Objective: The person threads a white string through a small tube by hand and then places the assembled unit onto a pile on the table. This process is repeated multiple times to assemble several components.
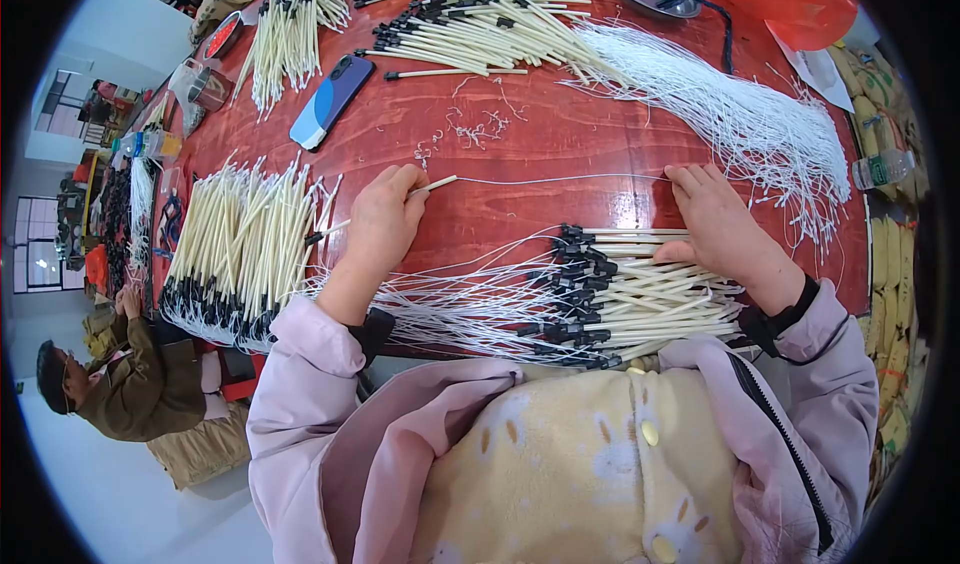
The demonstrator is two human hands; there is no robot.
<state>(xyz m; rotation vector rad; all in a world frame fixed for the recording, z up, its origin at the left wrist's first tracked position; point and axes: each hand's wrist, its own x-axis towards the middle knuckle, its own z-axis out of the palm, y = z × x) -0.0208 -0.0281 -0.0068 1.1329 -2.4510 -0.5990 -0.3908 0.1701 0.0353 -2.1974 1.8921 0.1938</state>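
Pinching one cream plastic tube (432, 186) between thumb and curled fingers, the left hand (385, 219) rests on the dark red wooden table (560, 144). A thin white string (560, 177) runs from the tube's end straight across the table to the right hand (722, 226), whose fingers lie pressed together, fingertips down on the string's far end. Just below the right hand, touching its palm side, lies a bundle of cream tubes with black end caps and white strings (620, 299), near the table's front edge. Left of the left hand sits a second heap of cream tubes (240, 244). A loose sheaf of white strings (740, 114) fans out beyond the right hand, and a blue phone (331, 101) lies farther up the table.
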